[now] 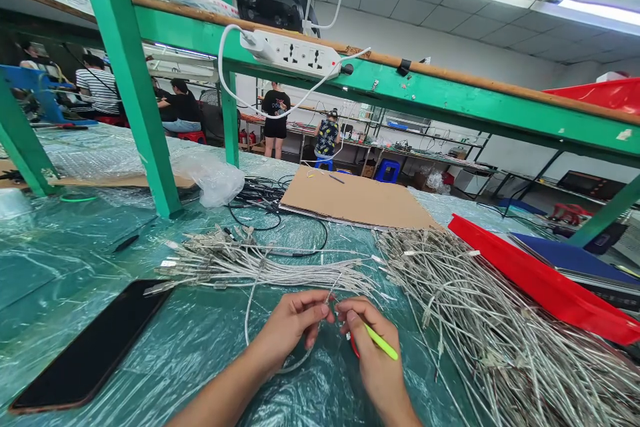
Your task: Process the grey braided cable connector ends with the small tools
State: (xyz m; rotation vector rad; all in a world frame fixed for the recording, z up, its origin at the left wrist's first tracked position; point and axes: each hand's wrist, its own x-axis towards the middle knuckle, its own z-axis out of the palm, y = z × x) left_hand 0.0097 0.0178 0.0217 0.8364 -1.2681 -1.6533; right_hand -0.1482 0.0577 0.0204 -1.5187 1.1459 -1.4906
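Observation:
Near the middle of the table my left hand [293, 325] pinches the end of a thin grey-white cable [249, 310] between thumb and fingers. The cable loops down behind my left wrist. Close by on the right, my right hand [373, 340] is closed around a tool with a yellow-green handle [383, 343]. A bit of red shows under the palm; the tool's working end is hidden by the fingers. The fingertips of both hands almost meet at the cable end. Just beyond them lies a bundle of similar cables [295, 275] with connectors at its left end.
A large heap of cables [490, 307] covers the right side beside a red tray [540, 280]. A phone [95, 347] lies at left. Behind are cardboard [360, 197], black cables [260, 193] and a green shelf frame [135, 93] with a power strip [295, 53]. Several people work farther back.

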